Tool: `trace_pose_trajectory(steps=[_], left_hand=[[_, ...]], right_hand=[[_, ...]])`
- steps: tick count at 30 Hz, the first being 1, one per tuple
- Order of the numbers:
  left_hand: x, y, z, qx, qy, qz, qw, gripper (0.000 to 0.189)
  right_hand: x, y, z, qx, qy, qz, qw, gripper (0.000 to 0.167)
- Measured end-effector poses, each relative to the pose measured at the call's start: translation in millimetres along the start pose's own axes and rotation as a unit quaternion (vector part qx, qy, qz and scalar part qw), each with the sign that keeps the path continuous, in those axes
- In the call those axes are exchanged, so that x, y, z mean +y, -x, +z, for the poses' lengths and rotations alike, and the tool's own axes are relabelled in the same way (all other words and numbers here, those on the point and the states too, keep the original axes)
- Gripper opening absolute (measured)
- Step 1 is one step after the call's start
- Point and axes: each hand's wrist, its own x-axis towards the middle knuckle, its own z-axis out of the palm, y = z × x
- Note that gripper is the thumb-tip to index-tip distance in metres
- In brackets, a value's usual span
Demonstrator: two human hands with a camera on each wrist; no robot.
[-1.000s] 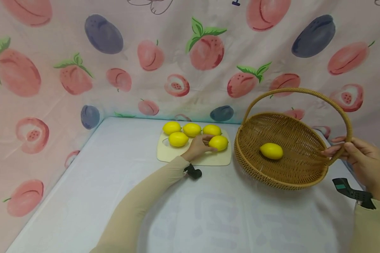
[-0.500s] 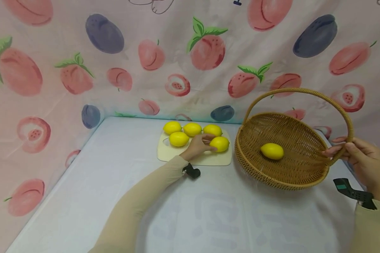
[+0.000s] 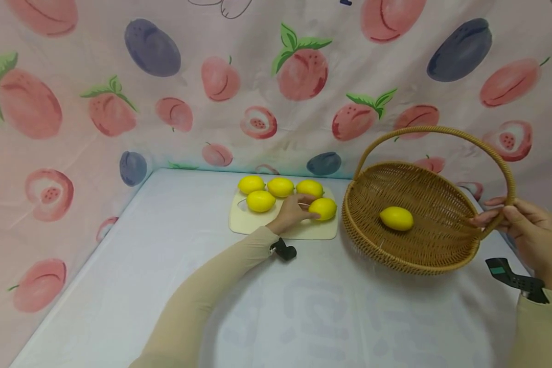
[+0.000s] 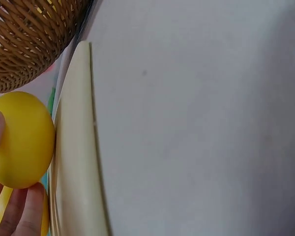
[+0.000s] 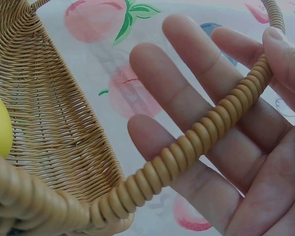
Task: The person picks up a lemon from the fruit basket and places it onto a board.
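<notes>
My left hand point(image 3: 291, 212) pinches a yellow lemon point(image 3: 323, 209) at the right end of a cream cutting board point(image 3: 246, 223). In the left wrist view the thumb lies on one side of this lemon point(image 4: 24, 142) and fingers on the other. Several more lemons point(image 3: 260, 201) sit on the board beside and behind that hand. My right hand point(image 3: 535, 240) holds the handle point(image 5: 187, 147) of a brown wicker basket point(image 3: 423, 191), thumb against it and the other fingers extended behind. The basket tilts toward me, with one lemon point(image 3: 396, 219) inside.
A white cloth point(image 3: 331, 306) covers the table. Behind it hangs a curtain point(image 3: 188, 30) printed with fruit. The basket stands just right of the board, its rim close to the pinched lemon.
The pinched lemon and my left hand have shifted slightly to the right. The basket and my right hand look the same.
</notes>
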Motion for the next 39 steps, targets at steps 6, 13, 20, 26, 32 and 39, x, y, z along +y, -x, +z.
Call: trace_pose_trajectory(steps=[6, 13, 20, 26, 32, 39], left_hand=[[2.3, -1.0, 3.3, 0.006, 0.002, 0.003, 1.0000, 0.050], [1.2, 0.9, 2.3, -0.004, 0.010, 0.007, 0.9999, 0.051], [2.2, 3.0, 2.0, -0.019, 0.000, -0.003, 0.9998, 0.054], [2.5, 0.1, 5.2, -0.030, -0.037, 0.003, 0.9989, 0.056], [0.1, -0.3, 6.0, -0.017, -0.035, -0.002, 0.9992, 0.055], [-0.7, 2.7, -0.2, 0.001, -0.031, -0.009, 0.9995, 0.055]], right_hand=[[0.0, -0.4, 0.1, -0.002, -0.002, 0.002, 1.0000, 0.031], [-0.5, -1.7, -0.3, -0.004, -0.002, -0.002, 1.0000, 0.031], [-2.0, -2.9, -1.0, -0.013, 0.016, -0.007, 0.9998, 0.029], [-1.3, -1.8, -2.2, -0.015, -0.007, -0.005, 0.9998, 0.031], [0.5, -1.0, -3.5, -0.025, -0.019, -0.012, 0.9994, 0.033], [0.4, -0.4, -3.6, -0.022, -0.016, -0.012, 0.9996, 0.032]])
